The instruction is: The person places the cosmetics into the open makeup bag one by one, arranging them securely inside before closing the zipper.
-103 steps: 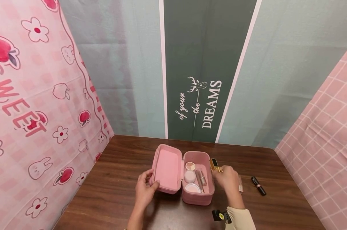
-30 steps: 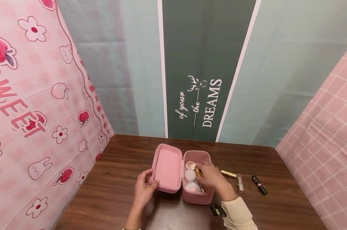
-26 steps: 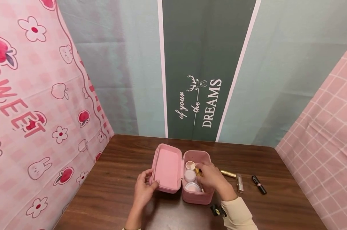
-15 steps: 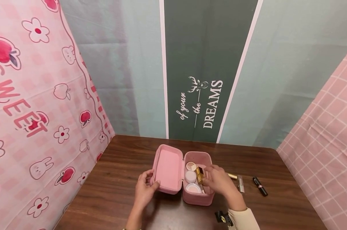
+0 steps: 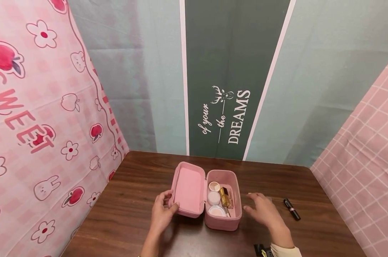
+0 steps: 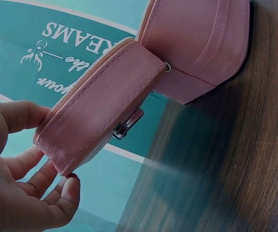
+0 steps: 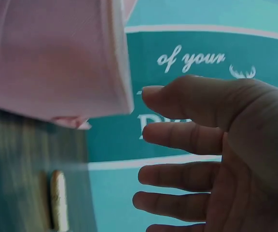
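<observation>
A pink cosmetic case (image 5: 224, 224) stands on the table with its lid (image 5: 188, 189) swung to the left. My left hand (image 5: 162, 210) grips the lid's outer edge, thumb on one side and fingers on the other, as the left wrist view confirms. Inside lie several round cosmetic pots, among them a white-rimmed one (image 5: 217, 211), and a gold lipstick (image 5: 224, 196) with a dark end. My right hand (image 5: 264, 210) hovers just right of the case, fingers spread and holding nothing. Below it in the right wrist view is a slim gold tube (image 7: 59, 200), hidden in the head view.
A black lipstick (image 5: 292, 209) lies farther right on the brown wooden table (image 5: 142, 171). My right hand mostly covers the silver tube beside it. Printed cloth hangs behind (image 5: 219, 71) and at both sides.
My right hand carried the gold lipstick into the case, let go of it there and drew back out to the right. My left hand has kept its hold on the lid.
</observation>
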Available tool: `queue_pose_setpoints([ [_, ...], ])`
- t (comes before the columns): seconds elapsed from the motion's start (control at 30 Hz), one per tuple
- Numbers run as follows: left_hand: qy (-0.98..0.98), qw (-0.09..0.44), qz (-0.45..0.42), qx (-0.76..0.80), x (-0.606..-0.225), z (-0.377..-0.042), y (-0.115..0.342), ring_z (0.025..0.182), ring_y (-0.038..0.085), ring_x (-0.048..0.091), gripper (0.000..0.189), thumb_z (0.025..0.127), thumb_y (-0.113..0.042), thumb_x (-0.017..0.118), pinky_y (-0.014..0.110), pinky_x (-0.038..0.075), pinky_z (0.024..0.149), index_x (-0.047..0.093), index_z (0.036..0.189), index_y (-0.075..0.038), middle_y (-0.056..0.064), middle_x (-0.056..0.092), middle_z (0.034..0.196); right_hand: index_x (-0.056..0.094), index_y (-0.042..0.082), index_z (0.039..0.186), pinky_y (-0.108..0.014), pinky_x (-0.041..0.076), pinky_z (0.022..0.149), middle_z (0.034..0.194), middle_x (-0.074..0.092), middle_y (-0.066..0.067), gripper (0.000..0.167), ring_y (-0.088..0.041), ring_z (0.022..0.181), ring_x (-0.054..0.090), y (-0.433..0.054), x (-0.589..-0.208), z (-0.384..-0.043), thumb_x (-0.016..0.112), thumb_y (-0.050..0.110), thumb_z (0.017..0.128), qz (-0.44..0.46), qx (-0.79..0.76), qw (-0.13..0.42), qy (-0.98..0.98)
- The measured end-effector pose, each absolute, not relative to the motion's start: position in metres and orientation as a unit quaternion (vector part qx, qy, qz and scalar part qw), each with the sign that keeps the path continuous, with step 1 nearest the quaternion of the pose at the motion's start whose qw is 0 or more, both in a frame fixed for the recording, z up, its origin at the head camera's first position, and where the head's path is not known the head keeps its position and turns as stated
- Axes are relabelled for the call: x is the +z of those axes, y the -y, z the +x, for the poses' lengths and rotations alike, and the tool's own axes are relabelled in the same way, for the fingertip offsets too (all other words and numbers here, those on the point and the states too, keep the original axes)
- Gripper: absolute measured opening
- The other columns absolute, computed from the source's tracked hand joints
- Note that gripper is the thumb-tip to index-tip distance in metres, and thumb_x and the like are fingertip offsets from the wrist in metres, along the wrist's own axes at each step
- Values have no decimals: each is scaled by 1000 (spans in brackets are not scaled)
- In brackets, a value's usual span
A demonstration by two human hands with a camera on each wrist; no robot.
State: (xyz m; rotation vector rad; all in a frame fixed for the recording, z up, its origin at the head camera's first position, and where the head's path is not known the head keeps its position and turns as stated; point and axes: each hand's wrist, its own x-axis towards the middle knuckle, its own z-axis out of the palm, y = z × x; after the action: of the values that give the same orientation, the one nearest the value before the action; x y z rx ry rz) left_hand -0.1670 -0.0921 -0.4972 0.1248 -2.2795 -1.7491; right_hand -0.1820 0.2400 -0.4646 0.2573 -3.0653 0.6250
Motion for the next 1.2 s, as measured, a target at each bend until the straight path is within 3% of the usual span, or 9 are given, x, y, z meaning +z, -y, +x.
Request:
queue_pose_setpoints([
  [0.27,783,131,44,-606,-498,-167,92,89,27,55,44,73,1,74,30,47,70,58,114,1,12,53,103,65,1,105,-55,44,78,102,61,-23,37,-44,97,54,-259,-480,-179,75,21,75,91,209,6,974],
  [0.53,779,133,41,-611,-498,-166,92,89,25,55,45,72,1,74,29,47,70,58,114,1,12,53,103,65,10,111,-58,44,65,114,51,-33,47,-45,94,56,-274,-493,-177,75,37,73,43,200,-13,979],
  [0.67,779,133,39,-612,-499,-166,92,89,26,55,45,72,1,74,29,48,70,58,114,2,12,53,103,65,9,113,-61,42,70,125,43,-38,49,-51,102,50,-283,-502,-175,75,37,74,41,207,1,978],
  [0.87,780,134,36,-610,-500,-167,93,89,28,55,44,72,0,74,29,48,69,58,113,2,12,53,103,65,7,113,-61,40,76,124,45,-35,46,-53,104,47,-294,-513,-173,73,33,77,41,231,23,972],
  [1.2,782,136,37,-607,-499,-167,93,89,27,55,43,72,2,74,29,48,69,59,112,2,12,53,102,52,-5,123,-66,34,82,129,35,-38,61,-57,110,38,-303,-534,-172,74,28,77,17,285,86,954],
])
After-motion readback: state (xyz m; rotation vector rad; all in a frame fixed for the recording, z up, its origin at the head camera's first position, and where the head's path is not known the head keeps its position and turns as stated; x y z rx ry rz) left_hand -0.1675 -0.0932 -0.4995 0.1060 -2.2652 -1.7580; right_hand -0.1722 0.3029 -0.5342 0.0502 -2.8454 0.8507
